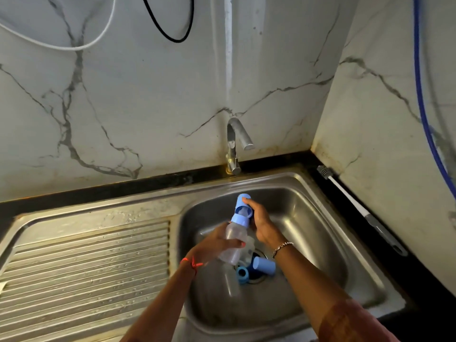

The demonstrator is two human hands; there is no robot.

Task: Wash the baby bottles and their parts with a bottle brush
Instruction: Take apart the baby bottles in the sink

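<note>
Over the steel sink basin (320,218) my left hand (217,243) grips the clear body of a baby bottle (234,240) with a light blue collar. My right hand (259,220) holds the blue cap (243,204), which is tilted and partly off the bottle's top. On the basin floor near the drain lie a second blue cap (264,265), a blue ring (242,274) and a clear bottle (230,282). The bottle brush (355,206), white with a grey handle, lies on the black counter to the right of the sink.
A steel tap (234,144) stands behind the basin with no water running. A ribbed, wet draining board (86,262) fills the left. Marble-pattern walls close in behind and at the right, where a blue hose (419,95) hangs.
</note>
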